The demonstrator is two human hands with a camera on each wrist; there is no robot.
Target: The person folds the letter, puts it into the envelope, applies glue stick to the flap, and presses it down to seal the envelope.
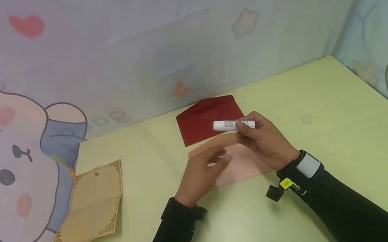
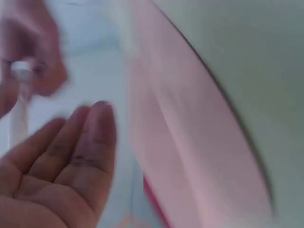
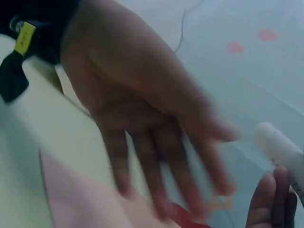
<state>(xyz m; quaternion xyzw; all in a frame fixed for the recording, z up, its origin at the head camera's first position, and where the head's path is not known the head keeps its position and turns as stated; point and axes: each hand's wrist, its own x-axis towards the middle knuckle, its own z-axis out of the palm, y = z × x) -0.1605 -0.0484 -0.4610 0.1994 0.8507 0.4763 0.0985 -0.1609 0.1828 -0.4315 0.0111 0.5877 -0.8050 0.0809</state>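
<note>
Pinching a white tube (image 1: pixel 227 125) between thumb and fingers, a person's right hand (image 1: pixel 264 139) holds it above the table (image 1: pixel 361 139), toward twelve o'clock of a pink envelope (image 1: pixel 242 163) and overlapping a red envelope (image 1: pixel 200 124) in the head view. At seven o'clock from the tube, the left hand (image 1: pixel 201 173) hovers over the pink envelope's near-left part, empty, its fingers loosely extended and apart from the tube. The red envelope lies at twelve o'clock from the pink one, a creased, ornately bordered sheet (image 1: pixel 91 199) at nine and a small clear round piece (image 1: pixel 306 119) at two.
</note>
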